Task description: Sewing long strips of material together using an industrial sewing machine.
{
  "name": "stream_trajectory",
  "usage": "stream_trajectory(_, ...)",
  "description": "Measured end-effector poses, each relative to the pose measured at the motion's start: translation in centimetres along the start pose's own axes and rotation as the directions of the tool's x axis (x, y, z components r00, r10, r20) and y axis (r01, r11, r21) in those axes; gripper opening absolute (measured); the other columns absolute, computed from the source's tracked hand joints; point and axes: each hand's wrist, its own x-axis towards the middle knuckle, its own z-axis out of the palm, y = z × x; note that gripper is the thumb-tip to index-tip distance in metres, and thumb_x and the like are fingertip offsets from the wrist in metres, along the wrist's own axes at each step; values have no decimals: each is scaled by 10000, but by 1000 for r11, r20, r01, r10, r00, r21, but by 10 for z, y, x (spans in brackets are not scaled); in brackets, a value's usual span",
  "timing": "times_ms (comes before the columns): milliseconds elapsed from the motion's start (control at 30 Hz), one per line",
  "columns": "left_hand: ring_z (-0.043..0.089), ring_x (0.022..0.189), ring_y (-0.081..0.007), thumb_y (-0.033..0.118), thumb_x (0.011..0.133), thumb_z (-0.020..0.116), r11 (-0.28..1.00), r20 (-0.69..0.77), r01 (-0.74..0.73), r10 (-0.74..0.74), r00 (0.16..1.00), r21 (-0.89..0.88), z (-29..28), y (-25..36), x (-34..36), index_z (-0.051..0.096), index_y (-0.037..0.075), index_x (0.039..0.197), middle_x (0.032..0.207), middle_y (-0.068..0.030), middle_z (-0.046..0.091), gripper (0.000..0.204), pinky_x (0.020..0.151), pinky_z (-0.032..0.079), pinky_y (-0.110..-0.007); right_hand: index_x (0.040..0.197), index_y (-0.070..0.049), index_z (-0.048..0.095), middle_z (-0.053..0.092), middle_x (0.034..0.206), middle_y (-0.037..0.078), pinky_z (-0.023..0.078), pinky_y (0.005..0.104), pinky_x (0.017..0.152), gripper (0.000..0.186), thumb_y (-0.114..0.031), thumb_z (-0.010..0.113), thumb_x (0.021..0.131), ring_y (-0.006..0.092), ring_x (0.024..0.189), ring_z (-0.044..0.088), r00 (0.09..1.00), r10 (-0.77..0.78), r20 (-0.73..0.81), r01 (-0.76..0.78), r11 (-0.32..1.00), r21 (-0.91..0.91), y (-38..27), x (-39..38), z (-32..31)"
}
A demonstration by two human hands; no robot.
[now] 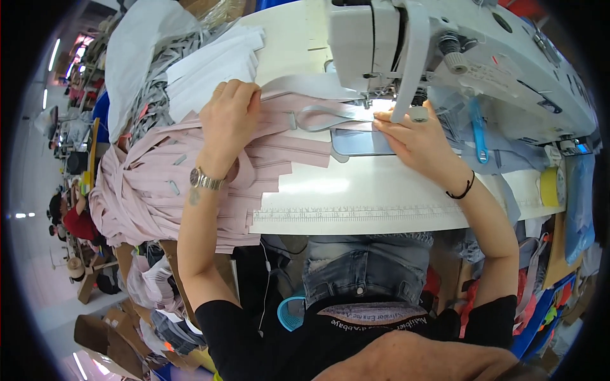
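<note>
Keep the strap [319, 127] flat under the machine [470, 54], fingertips clear (slack probably puckers it). The right hand [414, 138] rests on its end, fingers close together; the left hand [229, 120] is curled; whether either pinches cannot be told. The strap, grey and looped, lies well inside the table's [311, 187] near edge.

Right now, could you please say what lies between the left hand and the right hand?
The head view shows pink fabric and a looped grey strap between the left hand and the right hand.
</note>
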Motion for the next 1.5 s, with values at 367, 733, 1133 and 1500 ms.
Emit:
stream_trajectory(367, 632, 661, -299, 64, 859, 571, 767, 317, 23, 237, 918, -641, 7, 110, 24, 699, 7, 1010, 774, -170, 661, 206, 651, 497, -430, 1193, -172, 680, 652, 1272, -69, 380, 673, 981, 280, -159, 669, 913, 166, 1097, 645, 996, -56, -66, 51, 996, -74, 4, -5, 2)
stream_trajectory(733, 574, 947, -249, 121, 733, 619, 845, -15, -535, 534, 845, -25, 59, 108, 3, 648, 12, 871, 931, -100, 627, 178, 912, 436, -418, 1058, -113, 713, 709, 1006, 3, 301, 590, 1120, 250, -104, 709, 808, 258, 996, 652, 983, -60, -175, 54, 998, -38, 1, -3, 2)
stream_trajectory(1133, 595, 947, -253, 105, 761, 623, 850, -64, -501, 497, 865, -165, 66, 105, 5, 658, -1, 1015, 953, -84, 645, 277, 916, 445, -428, 1087, -120, 694, 680, 766, 23, 307, 583, 1116, 270, -117, 700, 817, 288, 1036, 631, 987, -57, -153, 49, 997, -58, -1, -2, -3)
stream_trajectory(1500, 633, 845, -250, 57, 730, 660, 897, -48, -341, 342, 939, -281, 64, 110, 1, 630, 23, 882, 883, -95, 645, 159, 724, 524, -351, 1086, -126, 706, 674, 1035, 3, 307, 607, 1108, 250, -118, 688, 838, 261, 1073, 623, 989, -70, -129, 56, 993, -107, -1, -1, -4)
